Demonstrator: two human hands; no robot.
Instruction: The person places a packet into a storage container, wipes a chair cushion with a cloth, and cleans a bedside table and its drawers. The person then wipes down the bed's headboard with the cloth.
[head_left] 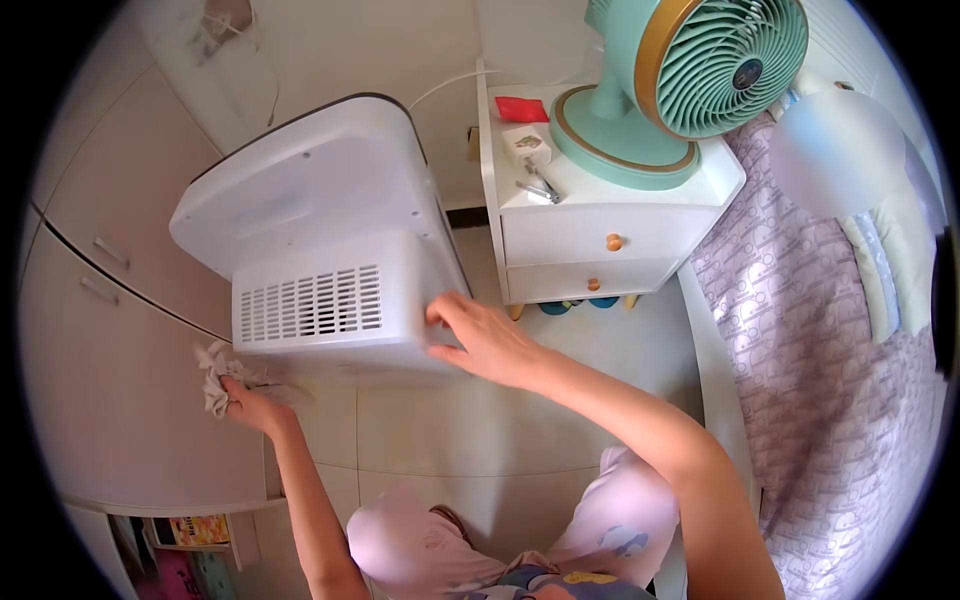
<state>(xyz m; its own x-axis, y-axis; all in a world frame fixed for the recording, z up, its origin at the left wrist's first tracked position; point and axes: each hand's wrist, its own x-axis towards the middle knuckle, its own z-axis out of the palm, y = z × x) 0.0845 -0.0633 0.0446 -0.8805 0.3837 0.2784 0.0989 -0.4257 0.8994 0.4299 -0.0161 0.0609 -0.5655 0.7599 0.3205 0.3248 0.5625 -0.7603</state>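
Observation:
A white plastic appliance [310, 235] with a slotted vent [312, 303] on its lower box stands tilted before me; I cannot make out its exact kind. My left hand [255, 405] is closed on a crumpled white cloth [218, 380], beside the lower left corner of the appliance. Against the right side of the lower box is my right hand [485, 340]. Its fingers are bent, with the thumb apart from them, and the fingertips seem to touch the plastic.
A white nightstand [560, 240] at right carries a green fan [625, 120], a red packet [522, 109], a small white box [527, 146] and nail clippers [540, 188]. A bed [790, 330] borders the right side, cabinets [130, 370] the left. An open drawer [240, 540] sits low at left.

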